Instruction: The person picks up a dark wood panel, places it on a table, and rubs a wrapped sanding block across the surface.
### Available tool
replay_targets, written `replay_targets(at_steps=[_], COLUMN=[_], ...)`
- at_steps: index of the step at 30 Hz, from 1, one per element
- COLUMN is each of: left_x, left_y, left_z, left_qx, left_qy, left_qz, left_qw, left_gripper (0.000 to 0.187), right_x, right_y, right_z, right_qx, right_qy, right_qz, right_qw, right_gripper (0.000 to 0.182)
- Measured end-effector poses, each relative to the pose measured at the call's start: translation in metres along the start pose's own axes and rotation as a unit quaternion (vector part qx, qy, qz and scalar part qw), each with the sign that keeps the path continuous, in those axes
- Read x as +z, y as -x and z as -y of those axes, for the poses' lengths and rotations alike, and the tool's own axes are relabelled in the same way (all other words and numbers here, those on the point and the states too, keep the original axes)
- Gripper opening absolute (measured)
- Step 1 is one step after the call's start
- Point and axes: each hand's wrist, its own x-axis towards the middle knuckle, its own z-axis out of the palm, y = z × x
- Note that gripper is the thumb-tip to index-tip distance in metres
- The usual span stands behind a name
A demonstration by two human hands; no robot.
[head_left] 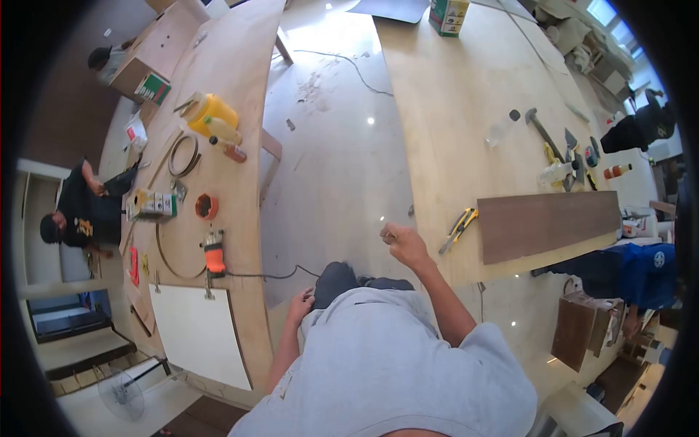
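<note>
1. Left worktop (240,109): pale plywood sheet, carrying a white board (200,331), an orange power tool (214,256) with its cord trailing off the edge, and a yellow jug (211,111).
2. Left hand (299,304): lowered beside the person's knee, fingers loosely curled, holding nothing that can be seen; whether it touches the worktop edge cannot be told.
3. Right hand (405,244): raised over the floor gap, closed in a fist around something small at the thumb side; too small to name.
4. Utility knife (459,227): yellow and black, the nearest thing to the right hand, lying on the right worktop (451,95) just beside the dark board. Judged light, stiff and easy to lift; the blade end is the hazard, so best gripped around the middle of the handle. Long axis runs diagonally, lower left to upper right; which end carries the blade cannot be told.
5. Dark board (553,222): long brown panel, flat on the right worktop, long axis roughly left to right. Judged stiff, best held by its long edges.
6. Hammer (542,131) and small tools, further back.
</note>
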Motion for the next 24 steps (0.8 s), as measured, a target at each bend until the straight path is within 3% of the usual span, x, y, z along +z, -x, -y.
replay_targets(at_steps=[3, 9, 12, 16, 19, 24], left_x=[-0.030, -0.085, -0.115, -0.144, -0.160, -0.167], left_y=[-0.048, -0.166, -0.253, -0.325, -0.380, -0.475], left_z=[-0.038, -0.098, -0.138, -0.263, -0.347, -0.472], left_qx=[0.004, 0.042, -0.011, -0.022, 0.021, 0.061], left_qy=[-0.075, -0.053, -0.022, 0.058, 0.051, 0.111], left_qz=[0.050, 0.125, 0.154, 0.136, 0.165, 0.237], left_qw=[0.996, 0.990, 0.988, 0.989, 0.985, 0.963], left_gripper=[0.053, 0.053, 0.054, 0.057, 0.057, 0.054], right_x=[-0.002, 0.021, 0.014, -0.004, -0.047, -0.079], right_y=[-0.041, -0.144, -0.192, -0.269, -0.345, -0.509], right_z=[0.029, 0.047, 0.054, 0.072, 0.110, 0.082], right_qx=[0.011, 0.038, 0.067, 0.098, 0.162, 0.168], right_qy=[-0.014, 0.062, 0.060, 0.012, -0.171, -0.481], right_qz=[-0.012, 0.014, 0.046, 0.062, 0.039, -0.071], right_qw=[1.000, 0.997, 0.995, 0.993, 0.971, 0.857], right_gripper=[0.017, 0.023, 0.026, 0.030, 0.032, 0.054])
